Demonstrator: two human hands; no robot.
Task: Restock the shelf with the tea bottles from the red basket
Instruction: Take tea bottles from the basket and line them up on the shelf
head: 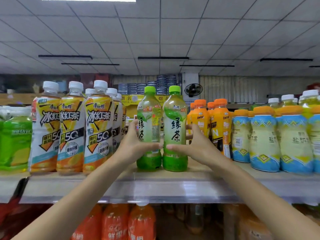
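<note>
Two green tea bottles with green caps stand upright side by side on the top shelf [131,186], near its front edge. My left hand [133,144] grips the left green tea bottle [149,129] around its lower middle. My right hand [192,144] grips the right green tea bottle [174,129] the same way, thumb across the front. The bottles nearly touch each other. The red basket is not in view.
Iced black tea bottles [72,129] with white caps stand in rows to the left, and a green drink [15,142] sits farther left. Orange energy bottles [214,123] and blue-labelled bottles [265,141] stand to the right. Orange bottles [116,224] fill the shelf below.
</note>
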